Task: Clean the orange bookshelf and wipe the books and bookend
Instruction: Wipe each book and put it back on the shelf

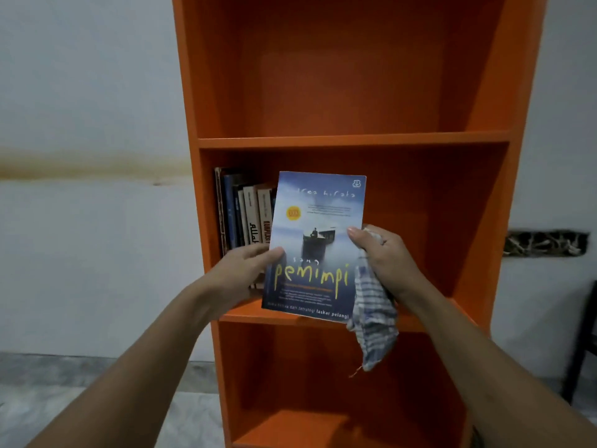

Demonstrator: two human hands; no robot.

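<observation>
Left hand [245, 273] grips the book [315, 247], right hand [384, 257] pinches book and cloth [374, 321]; best steadied by the left, wiped edge to edge

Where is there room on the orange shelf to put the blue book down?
The middle shelf is bare from the row of books at its left end over to the right wall. The top shelf and the bottom compartment look bare too. Only that left end is crowded, with the books packed together.
</observation>
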